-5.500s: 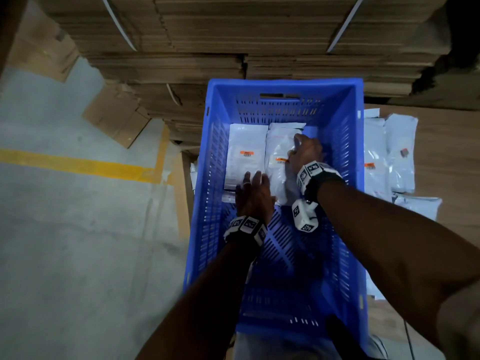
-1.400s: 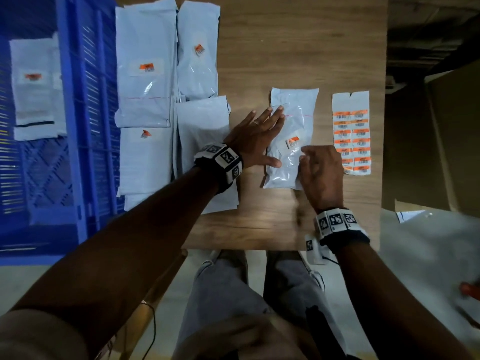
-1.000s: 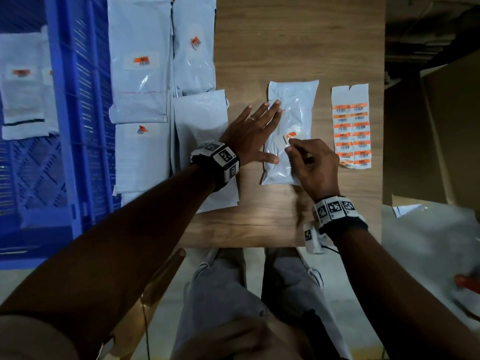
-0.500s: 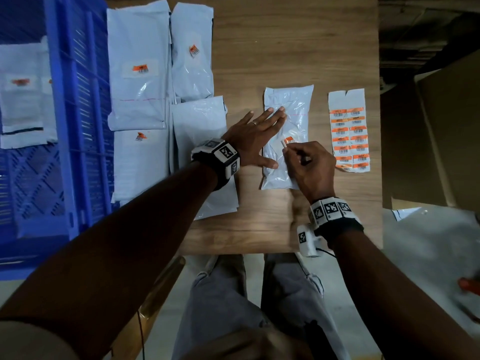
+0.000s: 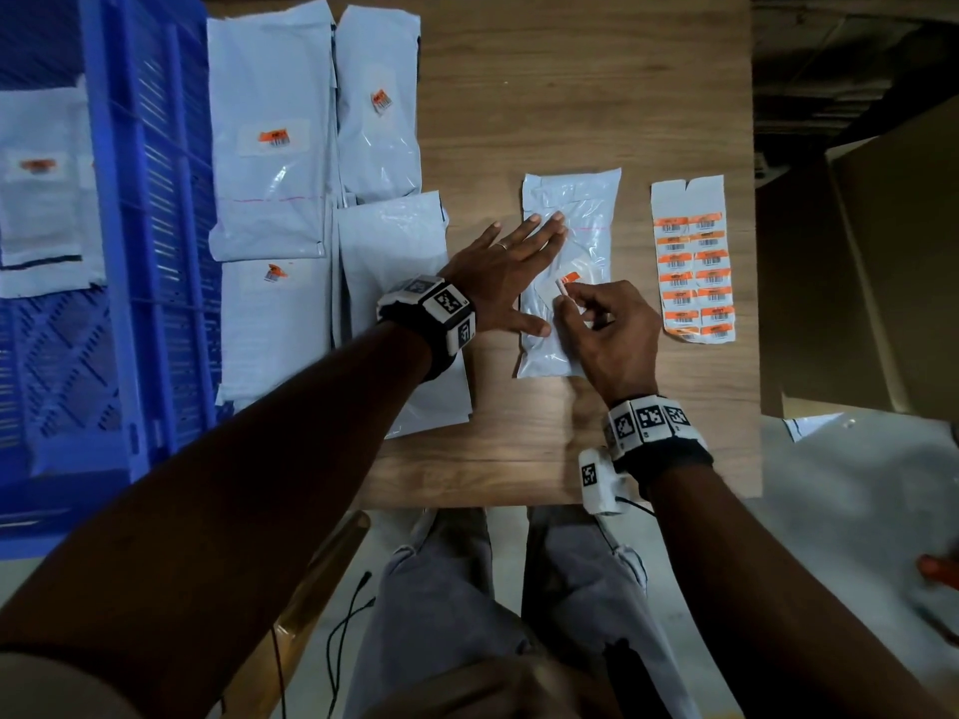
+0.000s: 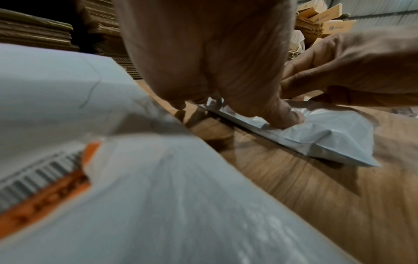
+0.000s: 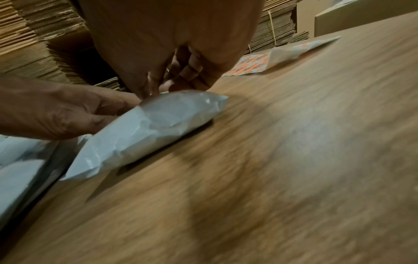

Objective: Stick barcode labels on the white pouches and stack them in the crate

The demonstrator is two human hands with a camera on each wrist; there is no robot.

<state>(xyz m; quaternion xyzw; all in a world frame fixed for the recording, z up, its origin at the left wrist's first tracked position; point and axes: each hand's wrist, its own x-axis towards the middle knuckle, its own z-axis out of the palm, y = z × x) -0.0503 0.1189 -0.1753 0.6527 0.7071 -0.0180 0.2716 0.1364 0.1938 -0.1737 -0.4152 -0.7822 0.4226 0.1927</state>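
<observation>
A white pouch [image 5: 586, 225] lies on the wooden table [image 5: 571, 96] in the head view. My left hand [image 5: 506, 267] rests flat on the pouch's left side, fingers straight, and the thumb presses the pouch [image 6: 328, 141] in the left wrist view. My right hand [image 5: 602, 324] has its fingers curled and pinches the near end of an orange barcode label [image 5: 570, 279] in the middle of the pouch. That end looks lifted and curled. In the right wrist view the pouch [image 7: 153, 128] hides the label under the fingertips [image 7: 156, 84]. The blue crate [image 5: 129, 262] stands at the left with labelled pouches [image 5: 41, 184] inside.
A sheet of orange barcode labels [image 5: 693, 262] lies just right of the pouch. Several white pouches [image 5: 270, 163], most of them labelled, lie between the crate and my left hand. Flat cardboard stacks [image 7: 40, 35] rise behind the table. My knees are below the table's near edge.
My right hand moved from the pouch's near right edge up to the label and took hold of its end. The left hand stays flat on the pouch.
</observation>
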